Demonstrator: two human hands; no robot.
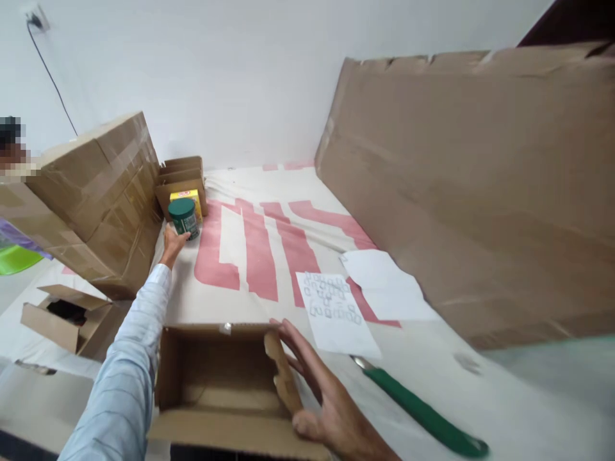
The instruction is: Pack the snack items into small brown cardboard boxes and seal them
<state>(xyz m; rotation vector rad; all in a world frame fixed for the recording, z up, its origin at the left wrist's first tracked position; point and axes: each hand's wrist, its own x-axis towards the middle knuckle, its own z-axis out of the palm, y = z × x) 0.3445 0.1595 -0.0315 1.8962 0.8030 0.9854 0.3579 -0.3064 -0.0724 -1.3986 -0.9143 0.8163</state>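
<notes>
My left hand [175, 246] reaches far forward, with its thumb and fingers around the lower part of a jar [183, 218] with a dark green lid. The jar stands upright on the table; some of my fingers are hidden behind it. Right behind it is a small yellow box [196, 198]. Nearer to me sits an open cardboard box [216, 374], and nothing shows inside it. My right hand [321, 390] grips this box's right side, thumb at the near corner and fingers along the far edge, around a torn flap.
A divided cardboard carton [181, 173] stands behind the yellow box. Large cardboard boxes flank the table at left [96, 205] and right [461, 192]. Papers [336, 314] and a green-handled tool [418, 406] lie to the right. Another small open box [72, 320] is at left, and a person partly shows beyond.
</notes>
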